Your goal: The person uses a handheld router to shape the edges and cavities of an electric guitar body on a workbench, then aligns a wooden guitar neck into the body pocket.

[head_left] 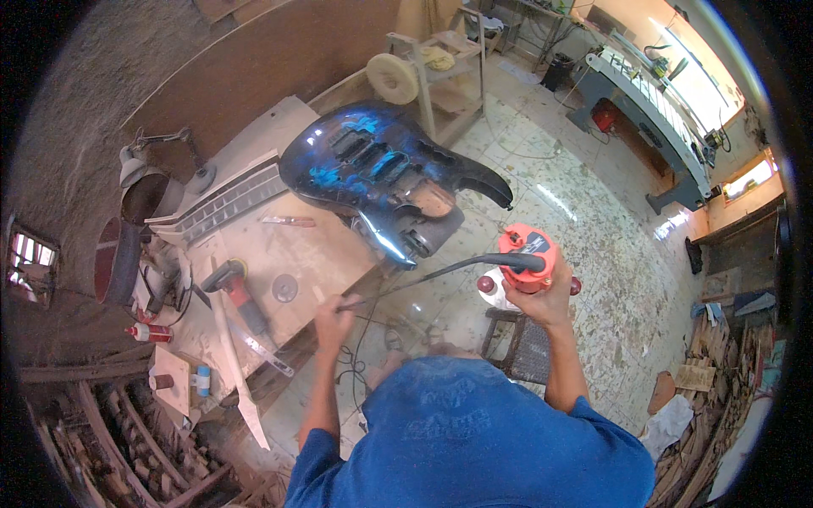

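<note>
My right hand (542, 298) is wrapped round an orange-red plunge router (513, 237), held upright over the floor at the right of the bench. Two dark red knobs and part of its pale base show below the motor. A thick black power cord (453, 271) runs from the router's top leftward to my left hand (334, 320), whose fingers are closed on it near the bench's edge. Ahead of both hands, a glossy blue-and-black electric guitar body (315, 146) with routed cavities overhangs the bench's far right edge. Its neck pocket shows bare wood.
The wooden bench (326, 245) carries an angle grinder (243, 300), a sanding disc (284, 288), a chisel-like tool (288, 221), a desk lamp (135, 167) and a red bottle (149, 333). A dark stool (532, 351) stands below the router. Scrap wood (720, 381) is piled at right.
</note>
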Motion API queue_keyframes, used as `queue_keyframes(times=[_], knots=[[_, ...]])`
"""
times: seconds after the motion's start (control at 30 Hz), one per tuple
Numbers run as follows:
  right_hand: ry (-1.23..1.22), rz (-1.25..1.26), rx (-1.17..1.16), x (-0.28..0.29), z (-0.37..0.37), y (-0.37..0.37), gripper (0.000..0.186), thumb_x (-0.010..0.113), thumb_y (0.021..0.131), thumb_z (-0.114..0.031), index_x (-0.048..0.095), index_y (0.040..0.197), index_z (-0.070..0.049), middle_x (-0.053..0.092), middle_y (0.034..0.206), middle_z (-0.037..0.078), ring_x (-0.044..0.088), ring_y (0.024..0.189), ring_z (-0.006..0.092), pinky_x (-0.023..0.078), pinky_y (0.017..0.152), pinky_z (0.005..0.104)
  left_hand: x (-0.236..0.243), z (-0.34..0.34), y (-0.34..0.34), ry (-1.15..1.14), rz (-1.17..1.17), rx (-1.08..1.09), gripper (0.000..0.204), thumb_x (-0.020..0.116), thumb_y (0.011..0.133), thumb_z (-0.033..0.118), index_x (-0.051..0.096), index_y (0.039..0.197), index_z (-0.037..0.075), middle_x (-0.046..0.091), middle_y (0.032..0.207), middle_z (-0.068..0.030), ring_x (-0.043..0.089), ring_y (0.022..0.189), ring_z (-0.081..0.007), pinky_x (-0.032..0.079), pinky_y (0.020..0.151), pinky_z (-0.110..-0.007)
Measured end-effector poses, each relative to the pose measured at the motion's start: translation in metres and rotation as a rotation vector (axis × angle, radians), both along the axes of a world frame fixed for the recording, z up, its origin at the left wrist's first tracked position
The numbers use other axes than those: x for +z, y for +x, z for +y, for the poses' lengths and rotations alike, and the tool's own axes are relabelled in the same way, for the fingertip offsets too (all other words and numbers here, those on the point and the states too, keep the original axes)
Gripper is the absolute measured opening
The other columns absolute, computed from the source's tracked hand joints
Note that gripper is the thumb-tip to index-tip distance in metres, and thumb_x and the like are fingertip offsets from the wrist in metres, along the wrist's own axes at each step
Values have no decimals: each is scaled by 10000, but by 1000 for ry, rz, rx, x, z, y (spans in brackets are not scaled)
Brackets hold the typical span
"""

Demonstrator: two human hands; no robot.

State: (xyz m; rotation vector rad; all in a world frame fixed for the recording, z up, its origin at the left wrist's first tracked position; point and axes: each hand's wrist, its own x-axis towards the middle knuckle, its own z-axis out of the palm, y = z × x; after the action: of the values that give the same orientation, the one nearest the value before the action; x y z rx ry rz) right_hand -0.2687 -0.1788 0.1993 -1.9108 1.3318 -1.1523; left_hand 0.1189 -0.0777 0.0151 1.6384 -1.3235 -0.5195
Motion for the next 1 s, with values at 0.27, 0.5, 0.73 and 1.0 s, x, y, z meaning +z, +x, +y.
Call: queue_keyframes(times=[0.27,0.5,0.73,1.0], knots=[[-179,153,0,-25,-15,-5,704,941,588,-146,680,1232,-34,697,1108,137,683,1009,330,546,882,424,-28,-17,43,149,-305,293,485,613,1084,346,533,776,-20,554,729,-208,554,679,-401,437,673,-510],[143,77,118,-76,-2,-28,624,929,659,-145,672,1214,-20,715,1046,111,711,960,262,556,877,389,-116,6,34,733,-444,344,501,526,1061,494,727,1068,36,732,1081,-287,692,1046,-501,537,913,-596],[312,-59,73,-109,24,-80,596,901,695,-84,663,1236,-6,742,1138,91,710,1005,172,563,918,341,-34,72,34,720,-441,577,324,641,1002,344,761,940,49,755,937,-250,720,955,-479,556,839,-582],[119,-302,93,-8,7,-58,699,950,717,-97,625,1331,-26,702,1247,81,704,1089,202,597,951,378,70,90,19,1071,39,-376,449,913,811,453,838,1038,73,805,914,-86,738,866,-192,560,803,-360]])
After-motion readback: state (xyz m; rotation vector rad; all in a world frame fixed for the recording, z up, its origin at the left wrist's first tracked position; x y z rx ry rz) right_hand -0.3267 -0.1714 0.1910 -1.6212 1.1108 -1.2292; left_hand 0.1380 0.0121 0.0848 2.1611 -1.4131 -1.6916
